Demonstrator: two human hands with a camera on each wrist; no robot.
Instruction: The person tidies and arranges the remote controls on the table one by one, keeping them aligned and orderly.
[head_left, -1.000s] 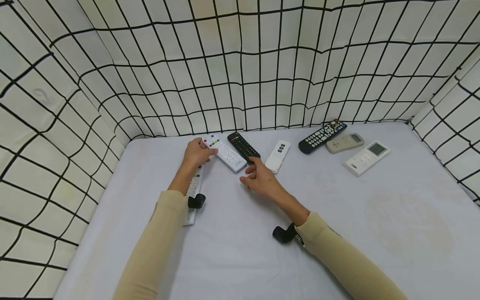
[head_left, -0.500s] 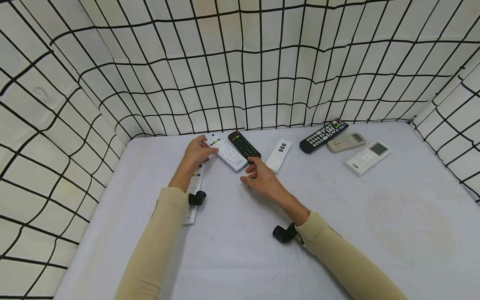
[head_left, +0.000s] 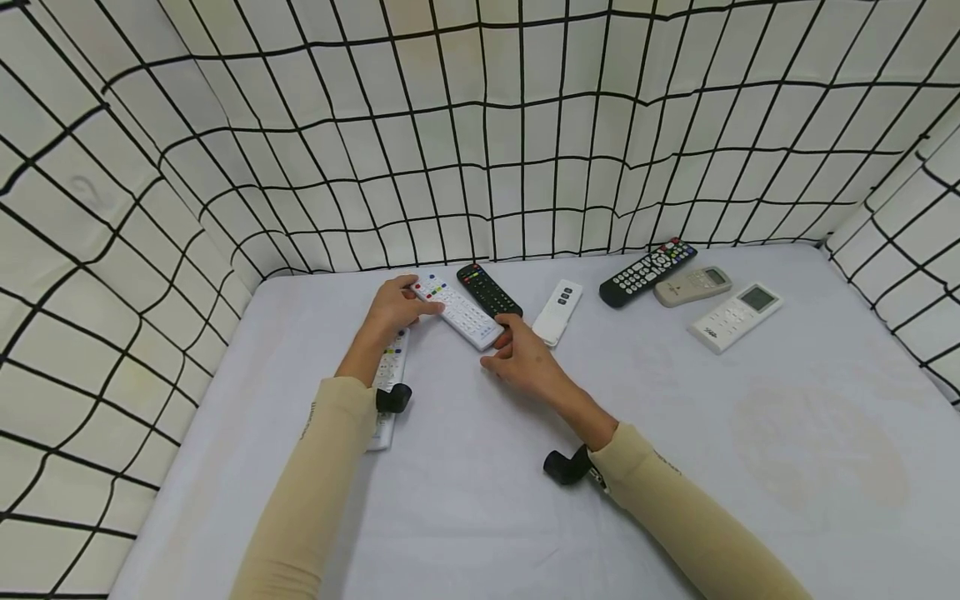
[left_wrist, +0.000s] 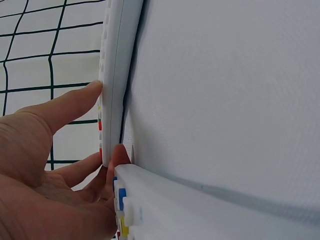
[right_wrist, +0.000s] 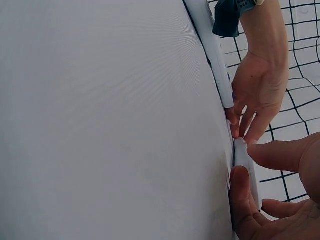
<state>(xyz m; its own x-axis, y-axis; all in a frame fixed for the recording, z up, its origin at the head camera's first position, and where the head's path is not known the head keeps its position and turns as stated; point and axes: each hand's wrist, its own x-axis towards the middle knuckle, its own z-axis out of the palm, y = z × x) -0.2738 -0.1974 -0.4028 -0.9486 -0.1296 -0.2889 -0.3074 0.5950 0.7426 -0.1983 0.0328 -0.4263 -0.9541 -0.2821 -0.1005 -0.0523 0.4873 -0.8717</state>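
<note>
In the head view my left hand (head_left: pixel 393 308) holds a white remote control (head_left: pixel 459 312) with coloured buttons near its upper left end. The left wrist view shows the thumb on the button face of this white remote (left_wrist: pixel 115 75) and fingers at its end. My right hand (head_left: pixel 525 358) is at the other end, where the right wrist view has finger and thumb on either side of the white remote (right_wrist: pixel 242 155). A black remote (head_left: pixel 487 290) lies just behind it. Another white remote (head_left: pixel 390 367) lies partly hidden under my left wrist.
To the right lie a small white remote (head_left: pixel 558 312), a larger black remote (head_left: pixel 647 273), a beige remote with a small screen (head_left: pixel 692 287) and a white remote with a screen (head_left: pixel 735 318). A black net (head_left: pixel 487 167) over white cloth stands behind the table (head_left: pixel 465 517).
The white remote in my left hand has shifted slightly right and toward me, its end coming between my right fingers. My left fingers moved with it; the right hand stayed nearly still.
</note>
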